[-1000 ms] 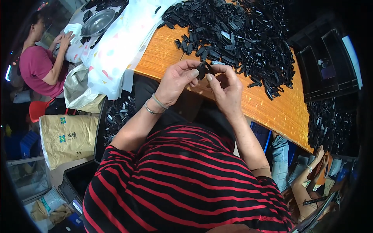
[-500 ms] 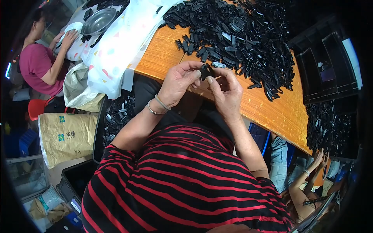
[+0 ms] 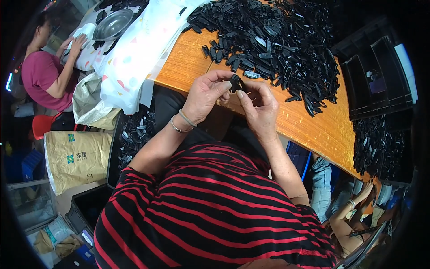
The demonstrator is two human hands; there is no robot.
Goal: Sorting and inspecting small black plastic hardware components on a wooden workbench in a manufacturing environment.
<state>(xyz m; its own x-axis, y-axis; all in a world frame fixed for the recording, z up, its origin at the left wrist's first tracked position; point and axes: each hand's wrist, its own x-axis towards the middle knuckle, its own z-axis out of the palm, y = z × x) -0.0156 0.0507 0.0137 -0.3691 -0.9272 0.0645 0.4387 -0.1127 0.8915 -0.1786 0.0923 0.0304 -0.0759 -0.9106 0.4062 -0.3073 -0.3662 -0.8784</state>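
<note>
Between my two hands, at the near edge of the wooden table [image 3: 177,67], is a small black plastic part [image 3: 235,82]. My left hand [image 3: 207,93] pinches it between thumb and fingers. My right hand [image 3: 260,104] closes on its other side, thumb tip against it and fingers curled behind. The fingers hide much of the part, so its exact kind cannot be told. Just beyond them lies a big heap of small black plastic parts [image 3: 277,40], with a shinier piece [image 3: 251,75] at its near edge.
A black crate [image 3: 376,85] stands at the table's right, another black parts heap [image 3: 376,152] below it. On my left are a black bin of parts [image 3: 136,134], a tan sack [image 3: 78,157] and a plastic-covered table [image 3: 130,58]. Co-workers sit left and lower right.
My right thumb and fingers have shifted slightly down and left, and the black part has turned a little. At lower right, a co-worker's hand has moved slightly.
</note>
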